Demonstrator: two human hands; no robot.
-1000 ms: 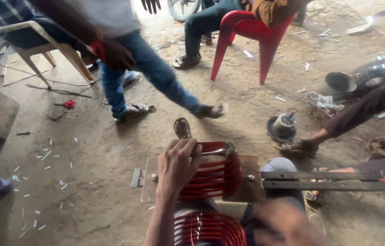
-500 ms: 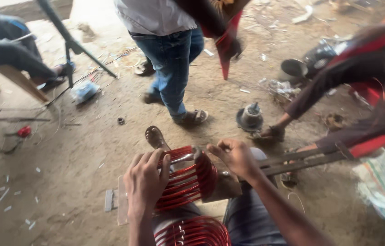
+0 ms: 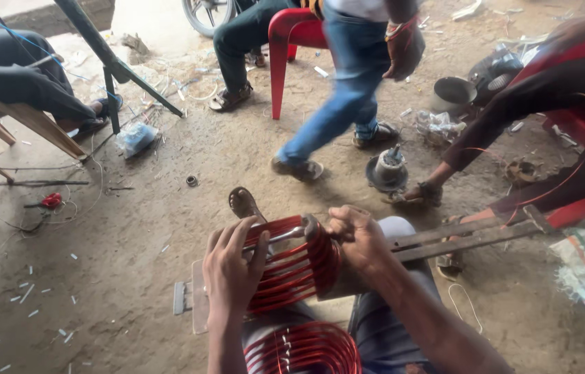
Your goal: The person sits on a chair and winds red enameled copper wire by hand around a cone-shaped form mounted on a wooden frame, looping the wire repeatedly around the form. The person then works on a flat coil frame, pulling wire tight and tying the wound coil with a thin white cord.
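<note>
My left hand (image 3: 231, 271) lies flat and spread on the near side of the red wire coil (image 3: 292, 266), fingers pointing up toward twelve o'clock and pressing the loops down. My right hand (image 3: 355, 235) is closed in a fist at the coil's three o'clock end, gripping the winding form where the metal bar (image 3: 465, 239) runs off to the right. A thin metal rod (image 3: 282, 237) crosses the top of the coil between my two hands. The coil sits over my lap on a flat wooden board (image 3: 199, 305), low in the middle of the view. A second red coil (image 3: 303, 350) lies just at six o'clock from it, against my knees. My sandalled foot (image 3: 244, 203) shows at eleven o'clock of the coil. Further out at one o'clock, a small motor part (image 3: 387, 170) stands on the dirt floor (image 3: 99, 277), and a person in blue jeans (image 3: 341, 104) strides past it. A red plastic chair (image 3: 289, 41) stands at twelve o'clock.
</note>
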